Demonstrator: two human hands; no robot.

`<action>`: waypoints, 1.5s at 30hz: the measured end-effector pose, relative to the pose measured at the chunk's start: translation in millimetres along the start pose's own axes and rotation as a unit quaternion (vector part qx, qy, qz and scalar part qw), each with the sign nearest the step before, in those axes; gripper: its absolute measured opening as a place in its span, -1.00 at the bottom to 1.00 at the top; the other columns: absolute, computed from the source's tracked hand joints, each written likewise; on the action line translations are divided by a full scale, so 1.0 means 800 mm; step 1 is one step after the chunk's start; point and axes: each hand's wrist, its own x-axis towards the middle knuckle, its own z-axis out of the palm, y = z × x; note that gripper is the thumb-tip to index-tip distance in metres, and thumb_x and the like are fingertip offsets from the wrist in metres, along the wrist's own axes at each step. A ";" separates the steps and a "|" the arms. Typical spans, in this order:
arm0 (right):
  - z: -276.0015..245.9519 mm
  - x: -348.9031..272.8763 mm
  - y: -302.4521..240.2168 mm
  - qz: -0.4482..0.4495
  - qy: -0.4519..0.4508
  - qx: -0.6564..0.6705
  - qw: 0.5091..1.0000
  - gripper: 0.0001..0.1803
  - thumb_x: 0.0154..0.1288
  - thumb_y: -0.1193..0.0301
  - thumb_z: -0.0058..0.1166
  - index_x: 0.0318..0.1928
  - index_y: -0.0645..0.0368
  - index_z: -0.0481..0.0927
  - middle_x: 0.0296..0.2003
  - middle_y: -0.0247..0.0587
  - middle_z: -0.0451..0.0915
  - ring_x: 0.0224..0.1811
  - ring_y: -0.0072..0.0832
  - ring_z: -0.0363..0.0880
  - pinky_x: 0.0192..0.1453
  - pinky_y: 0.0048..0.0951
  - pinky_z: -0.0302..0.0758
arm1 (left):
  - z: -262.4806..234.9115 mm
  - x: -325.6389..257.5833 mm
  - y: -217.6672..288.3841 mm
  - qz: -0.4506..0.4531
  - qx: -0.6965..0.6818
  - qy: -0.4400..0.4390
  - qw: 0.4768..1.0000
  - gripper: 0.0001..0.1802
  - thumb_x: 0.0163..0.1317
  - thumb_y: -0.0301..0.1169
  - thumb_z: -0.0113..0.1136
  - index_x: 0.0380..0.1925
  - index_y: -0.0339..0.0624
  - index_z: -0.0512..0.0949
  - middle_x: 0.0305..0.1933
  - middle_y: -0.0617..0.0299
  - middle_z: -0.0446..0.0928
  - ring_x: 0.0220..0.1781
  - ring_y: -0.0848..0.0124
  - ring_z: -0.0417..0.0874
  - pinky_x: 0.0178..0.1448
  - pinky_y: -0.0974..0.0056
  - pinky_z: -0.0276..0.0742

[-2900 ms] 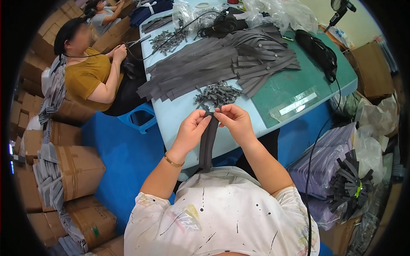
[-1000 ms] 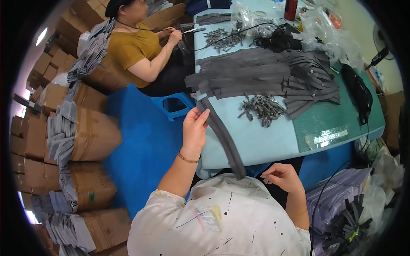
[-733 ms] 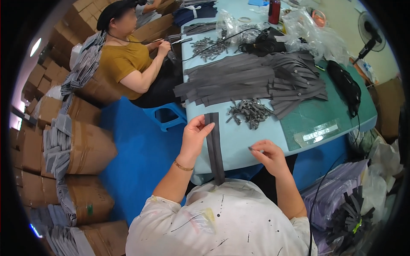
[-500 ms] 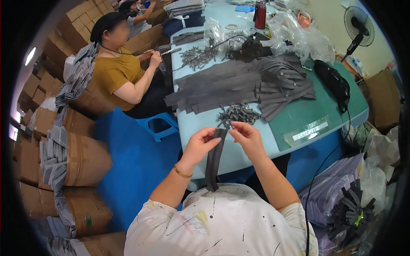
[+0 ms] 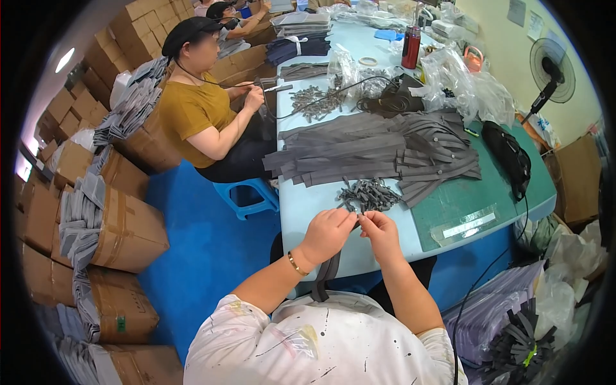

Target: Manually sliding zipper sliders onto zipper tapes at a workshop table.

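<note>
The person is bringing both hands together just above the near edge of the pale blue table [image 5: 301, 212]. The left hand [image 5: 327, 234] and the right hand [image 5: 380, 232] are pinching the top end of a dark grey strap [image 5: 326, 277], fingertips nearly meeting; the strap is hanging from the hands toward six o'clock, down past the table edge to the lap. What sits between the fingertips is too small to make out, though it is probably one of the small metal pieces.

Judging from this, the step in hand is fitting a small piece onto the strap's end. The next move would call for a steady pinch on the strap tip with one hand while the other aligns the piece squarely, since the strap is limp and will be sagging away if let loose.

The strap is looking flat, narrow, matte and flexible, uniform dark grey.

At twelve o'clock from the hands, close by, a small heap of grey metal clips [image 5: 367, 194] is lying on the table. Farther toward twelve, a wide spread of grey straps [image 5: 372, 151] is covering the tabletop. A green cutting mat [image 5: 475, 199] is lying at two o'clock. At ten o'clock a co-worker in a mustard shirt [image 5: 192, 115] is sitting on a blue stool [image 5: 247, 196], working at the same table.
</note>
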 end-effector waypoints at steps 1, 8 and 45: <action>-0.002 0.004 0.004 0.124 -0.022 0.159 0.979 -0.91 0.23 0.43 0.11 -0.34 0.19 0.56 -0.46 -0.45 0.50 -0.50 -0.70 0.41 -0.44 -0.65 0.39 | 0.002 0.002 0.001 0.061 0.044 0.020 0.997 -0.83 0.04 -0.53 0.14 -0.30 -0.22 0.54 -0.42 0.11 0.46 -0.42 0.17 0.51 -0.31 0.32 0.48; 0.005 0.005 0.012 0.144 -0.016 0.195 0.970 -0.87 0.24 0.35 0.11 -0.36 0.15 0.56 -0.53 -0.53 0.47 -0.52 -0.76 0.35 -0.40 -0.68 0.33 | 0.010 0.024 0.024 -0.230 -0.385 0.030 0.893 -0.89 0.29 -0.41 0.01 -0.31 -0.21 0.46 -0.49 0.26 0.43 -0.41 0.45 0.49 -0.30 0.39 0.45; -0.039 0.007 0.006 0.001 -0.016 0.101 0.995 -0.78 0.21 0.53 0.10 -0.12 0.32 0.54 -0.31 -0.21 0.61 -0.29 -0.54 0.58 -0.14 -0.56 0.53 | 0.059 0.006 -0.022 -0.379 -0.649 -0.091 0.653 -0.87 0.22 -0.48 0.10 -0.24 -0.27 0.47 -0.28 0.23 0.53 -0.28 0.47 0.55 -0.14 0.41 0.48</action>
